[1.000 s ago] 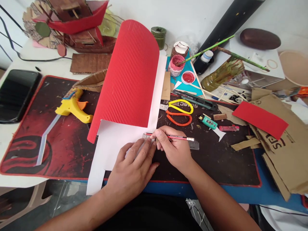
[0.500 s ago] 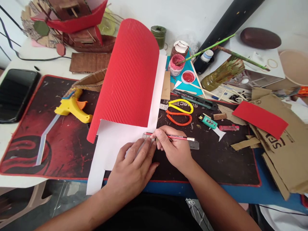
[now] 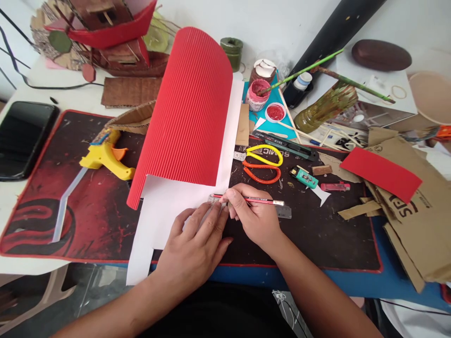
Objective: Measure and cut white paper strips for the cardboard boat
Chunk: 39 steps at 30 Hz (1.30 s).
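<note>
My left hand (image 3: 195, 241) lies flat with its fingers stretched over the white paper (image 3: 165, 220), fingertips pressing on a clear ruler (image 3: 283, 212). Most of the ruler is covered by both hands. Beside it, my right hand (image 3: 252, 213) is closed around a red-and-black pencil (image 3: 266, 201), which lies slanted low along the ruler. The pencil's tip is at or behind the fingers and I cannot make it out. Over the paper's upper part curls a red corrugated sheet (image 3: 190, 108), its near edge raised.
A yellow glue gun (image 3: 105, 157) lies left of the red sheet. To the right are scissors (image 3: 264, 164), a utility knife (image 3: 285, 144), a green lighter (image 3: 303, 178) and cardboard pieces (image 3: 408, 225). An open paint jar (image 3: 259, 96) stands behind. A phone (image 3: 26, 138) rests far left.
</note>
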Motion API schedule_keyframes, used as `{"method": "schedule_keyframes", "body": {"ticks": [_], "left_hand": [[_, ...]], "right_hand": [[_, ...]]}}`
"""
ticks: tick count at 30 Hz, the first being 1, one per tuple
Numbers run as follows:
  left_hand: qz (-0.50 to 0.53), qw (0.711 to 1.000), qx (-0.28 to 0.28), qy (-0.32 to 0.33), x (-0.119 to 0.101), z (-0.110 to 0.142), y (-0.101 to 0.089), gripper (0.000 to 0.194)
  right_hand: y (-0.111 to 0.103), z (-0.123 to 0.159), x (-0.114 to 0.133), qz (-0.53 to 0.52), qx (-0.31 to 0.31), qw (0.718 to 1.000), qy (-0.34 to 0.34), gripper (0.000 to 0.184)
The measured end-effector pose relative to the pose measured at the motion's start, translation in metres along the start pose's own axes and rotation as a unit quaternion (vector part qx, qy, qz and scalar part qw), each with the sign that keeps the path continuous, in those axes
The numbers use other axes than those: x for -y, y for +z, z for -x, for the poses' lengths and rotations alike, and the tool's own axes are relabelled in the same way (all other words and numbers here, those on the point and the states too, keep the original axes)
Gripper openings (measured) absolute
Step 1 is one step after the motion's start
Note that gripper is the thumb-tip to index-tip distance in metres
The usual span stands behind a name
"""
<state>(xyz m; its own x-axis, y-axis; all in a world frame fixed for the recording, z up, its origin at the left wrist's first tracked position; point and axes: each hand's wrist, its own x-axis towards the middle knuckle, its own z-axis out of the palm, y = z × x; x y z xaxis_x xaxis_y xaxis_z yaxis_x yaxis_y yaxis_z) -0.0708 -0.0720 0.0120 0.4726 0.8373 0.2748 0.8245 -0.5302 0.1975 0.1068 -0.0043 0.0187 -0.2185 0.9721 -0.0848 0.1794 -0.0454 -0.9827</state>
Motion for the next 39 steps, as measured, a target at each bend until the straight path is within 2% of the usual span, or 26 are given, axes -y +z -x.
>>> {"method": "schedule_keyframes", "body": {"ticks": [11,22,31,39], "left_hand": [[0.003,1.000,0.000,0.003,0.000,0.000,0.001,0.046],[0.001,1.000,-0.001,0.000,-0.001,-0.001,0.000,0.045],[0.002,1.000,0.000,-0.005,0.000,-0.002,-0.001,0.044],[0.007,0.999,0.031,-0.004,0.004,-0.009,-0.011,0.046]], "right_hand": [[0.000,-0.001,0.002,0.011,-0.003,1.000,0.001,0.043],[-0.002,0.002,0.003,-0.065,-0.034,0.997,0.003,0.041],[-0.021,0.014,0.004,-0.053,-0.071,0.996,-0.002,0.036],[-0.037,0.027,-0.001,-0.069,-0.106,0.992,0.009,0.041]]}}
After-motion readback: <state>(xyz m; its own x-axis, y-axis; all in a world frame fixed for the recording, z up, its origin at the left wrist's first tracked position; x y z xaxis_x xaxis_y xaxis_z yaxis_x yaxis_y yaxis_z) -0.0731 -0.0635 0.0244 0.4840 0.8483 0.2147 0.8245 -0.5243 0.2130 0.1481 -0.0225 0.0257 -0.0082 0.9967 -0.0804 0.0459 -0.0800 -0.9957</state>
